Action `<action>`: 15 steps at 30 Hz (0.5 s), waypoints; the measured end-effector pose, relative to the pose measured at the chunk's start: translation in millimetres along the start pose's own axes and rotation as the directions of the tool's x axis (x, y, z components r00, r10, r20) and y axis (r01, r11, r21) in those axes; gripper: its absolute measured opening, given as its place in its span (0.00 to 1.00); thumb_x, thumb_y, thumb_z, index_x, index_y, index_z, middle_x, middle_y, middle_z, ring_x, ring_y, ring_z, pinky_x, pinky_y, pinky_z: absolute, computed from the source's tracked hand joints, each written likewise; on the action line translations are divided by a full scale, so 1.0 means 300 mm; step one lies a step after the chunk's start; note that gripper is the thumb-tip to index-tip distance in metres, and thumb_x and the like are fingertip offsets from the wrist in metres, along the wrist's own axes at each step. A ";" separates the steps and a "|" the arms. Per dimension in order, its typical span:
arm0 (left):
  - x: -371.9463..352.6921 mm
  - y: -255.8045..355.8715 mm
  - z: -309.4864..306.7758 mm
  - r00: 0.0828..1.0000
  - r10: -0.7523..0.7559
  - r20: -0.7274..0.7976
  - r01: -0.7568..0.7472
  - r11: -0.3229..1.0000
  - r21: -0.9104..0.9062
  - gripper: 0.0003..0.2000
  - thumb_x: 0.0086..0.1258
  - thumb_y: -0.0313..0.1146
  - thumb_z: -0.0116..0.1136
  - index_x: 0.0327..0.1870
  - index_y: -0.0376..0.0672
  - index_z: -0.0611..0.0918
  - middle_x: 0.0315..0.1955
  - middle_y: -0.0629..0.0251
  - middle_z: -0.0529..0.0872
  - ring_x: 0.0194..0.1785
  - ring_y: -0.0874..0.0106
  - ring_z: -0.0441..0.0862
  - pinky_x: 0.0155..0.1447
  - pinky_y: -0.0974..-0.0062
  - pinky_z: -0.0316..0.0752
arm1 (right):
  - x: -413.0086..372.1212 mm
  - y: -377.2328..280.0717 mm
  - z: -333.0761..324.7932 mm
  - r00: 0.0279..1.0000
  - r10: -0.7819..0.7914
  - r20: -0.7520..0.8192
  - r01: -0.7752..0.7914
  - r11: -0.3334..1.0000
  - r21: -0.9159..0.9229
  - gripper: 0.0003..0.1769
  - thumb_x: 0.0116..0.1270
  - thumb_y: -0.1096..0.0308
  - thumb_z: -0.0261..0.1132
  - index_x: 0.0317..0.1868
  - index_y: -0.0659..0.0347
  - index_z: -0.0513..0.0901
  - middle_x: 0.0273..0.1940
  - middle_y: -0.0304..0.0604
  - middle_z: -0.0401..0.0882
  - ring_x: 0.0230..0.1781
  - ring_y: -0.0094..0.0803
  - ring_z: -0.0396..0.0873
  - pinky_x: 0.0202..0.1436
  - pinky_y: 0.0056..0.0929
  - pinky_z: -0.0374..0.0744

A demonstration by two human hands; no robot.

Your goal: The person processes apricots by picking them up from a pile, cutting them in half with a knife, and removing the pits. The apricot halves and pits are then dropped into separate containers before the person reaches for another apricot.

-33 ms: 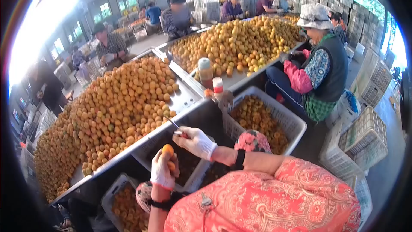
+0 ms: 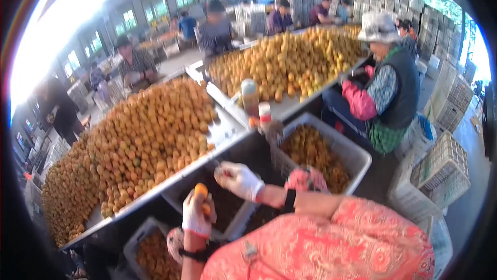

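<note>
My left hand (image 2: 197, 215), in a white glove, is closed on orange fruit; one fruit (image 2: 201, 190) sticks out above the fingers and another shows beside the palm. To its right, my right hand (image 2: 240, 181), also gloved, is closed round a small knife (image 2: 224, 173) with a reddish handle; its blade is blurred. Both hands are over a crate (image 2: 171, 195) of dark, unclear contents, in front of the metal table (image 2: 155, 198) heaped with orange fruit (image 2: 150, 124). The hands are apart.
Two bottles (image 2: 250, 97) (image 2: 264, 113) stand at the table's corner. A crate of cut fruit (image 2: 357, 163) is right of my hands, another (image 2: 133, 238) lower left. A co-worker (image 2: 396, 88) in a hat sits at the right, beside stacked crates (image 2: 440, 163). More people work behind.
The view has shifted slightly and blurred. Both hands appear a little lower in the picture, still holding the fruit and the knife.
</note>
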State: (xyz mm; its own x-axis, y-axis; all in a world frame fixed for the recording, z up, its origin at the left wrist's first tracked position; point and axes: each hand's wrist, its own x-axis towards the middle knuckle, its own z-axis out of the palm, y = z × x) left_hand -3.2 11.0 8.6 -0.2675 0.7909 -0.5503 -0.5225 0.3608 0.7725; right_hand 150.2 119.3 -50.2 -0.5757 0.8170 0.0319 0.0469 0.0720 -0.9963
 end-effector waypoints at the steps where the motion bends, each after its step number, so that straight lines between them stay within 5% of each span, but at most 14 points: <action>1: 0.025 0.027 -0.041 0.993 -0.115 0.039 0.117 0.991 -0.068 0.11 0.70 0.44 0.55 0.32 0.48 0.74 0.15 0.70 0.71 0.15 0.74 0.69 0.17 0.78 0.59 | 0.019 -0.013 -0.014 0.997 0.065 -0.047 -0.076 0.948 -0.309 0.13 0.66 0.63 0.68 0.43 0.64 0.82 0.38 0.43 0.85 0.39 0.30 0.82 0.45 0.31 0.79; 2: 0.313 0.114 -0.065 0.990 0.072 0.122 -0.057 0.991 -0.123 0.09 0.71 0.40 0.57 0.34 0.46 0.76 0.21 0.69 0.77 0.15 0.77 0.70 0.17 0.76 0.63 | 0.315 0.106 -0.090 0.969 -0.217 -0.119 0.138 0.874 -0.465 0.15 0.66 0.61 0.67 0.44 0.65 0.81 0.38 0.48 0.85 0.39 0.34 0.84 0.44 0.34 0.80; 4: 0.343 0.165 -0.068 0.987 0.156 -0.027 -0.157 0.940 -0.302 0.10 0.72 0.41 0.55 0.34 0.46 0.77 0.22 0.73 0.77 0.18 0.77 0.71 0.20 0.75 0.63 | 0.366 0.090 -0.127 0.988 -0.135 -0.078 0.095 0.919 -0.382 0.17 0.66 0.59 0.66 0.46 0.65 0.81 0.39 0.52 0.86 0.41 0.38 0.84 0.45 0.36 0.80; 6: 0.281 0.201 -0.145 0.945 0.321 0.060 -0.302 0.930 -0.210 0.09 0.72 0.45 0.57 0.40 0.50 0.78 0.25 0.76 0.79 0.22 0.79 0.71 0.24 0.81 0.61 | 0.378 0.023 -0.098 0.990 -0.138 -0.032 0.124 0.956 -0.267 0.16 0.67 0.60 0.65 0.46 0.64 0.81 0.37 0.47 0.85 0.39 0.34 0.83 0.44 0.35 0.80; 8: 0.334 0.203 -0.291 0.981 0.174 -0.091 -0.194 0.933 -0.302 0.11 0.72 0.45 0.59 0.41 0.49 0.78 0.26 0.76 0.79 0.23 0.80 0.71 0.24 0.82 0.61 | 0.409 0.093 -0.081 0.985 -0.119 -0.122 0.083 0.960 -0.267 0.14 0.68 0.58 0.64 0.45 0.61 0.82 0.33 0.39 0.83 0.34 0.29 0.81 0.41 0.32 0.79; 10: 0.256 0.243 -0.274 0.966 0.097 -0.239 -0.222 0.787 -0.575 0.11 0.72 0.45 0.61 0.41 0.48 0.78 0.28 0.76 0.81 0.23 0.81 0.73 0.24 0.83 0.63 | 0.354 -0.032 -0.111 0.972 0.234 -0.037 -0.231 0.971 0.062 0.09 0.69 0.59 0.62 0.37 0.55 0.80 0.22 0.28 0.72 0.22 0.18 0.70 0.24 0.24 0.68; 11: 0.202 0.227 -0.223 0.884 0.245 -0.399 -0.438 0.735 -0.518 0.10 0.70 0.44 0.64 0.40 0.50 0.79 0.28 0.76 0.82 0.24 0.81 0.75 0.24 0.83 0.66 | 0.311 0.054 -0.092 0.956 0.294 -0.027 -0.291 0.954 0.073 0.09 0.69 0.59 0.62 0.37 0.55 0.80 0.22 0.28 0.72 0.22 0.18 0.70 0.24 0.24 0.68; 12: 0.232 0.192 -0.373 0.913 0.374 -0.164 -0.408 0.834 -0.371 0.09 0.70 0.44 0.64 0.37 0.51 0.80 0.27 0.76 0.83 0.25 0.81 0.77 0.24 0.83 0.68 | 0.315 0.124 -0.061 0.977 0.211 -0.042 -0.208 0.976 0.068 0.08 0.68 0.60 0.62 0.36 0.54 0.79 0.21 0.28 0.70 0.18 0.20 0.67 0.21 0.25 0.65; 13: 0.261 0.177 -0.468 0.920 0.319 -0.230 -0.387 0.836 -0.389 0.10 0.70 0.45 0.64 0.36 0.51 0.80 0.26 0.76 0.82 0.24 0.81 0.77 0.23 0.82 0.67 | 0.399 0.126 -0.083 0.996 0.056 -0.070 -0.054 0.998 0.033 0.06 0.68 0.61 0.62 0.35 0.52 0.79 0.19 0.28 0.68 0.14 0.21 0.64 0.18 0.25 0.62; 15: 0.350 0.147 -0.644 0.922 0.187 -0.339 -0.315 0.872 -0.374 0.11 0.71 0.47 0.63 0.34 0.51 0.80 0.24 0.76 0.81 0.23 0.81 0.76 0.22 0.82 0.66 | 0.382 0.051 -0.086 0.978 0.182 -0.097 -0.177 0.982 0.063 0.07 0.68 0.61 0.61 0.32 0.51 0.77 0.19 0.28 0.69 0.14 0.21 0.63 0.17 0.27 0.61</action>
State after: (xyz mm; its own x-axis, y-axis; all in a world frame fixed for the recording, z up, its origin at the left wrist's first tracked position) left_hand -210.7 14.4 -76.4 -0.6188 0.6295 -0.4699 -0.6746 -0.1194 0.7285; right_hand 106.0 228.8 -59.7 -0.4755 0.8681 -0.1426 0.0966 -0.1096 -0.9893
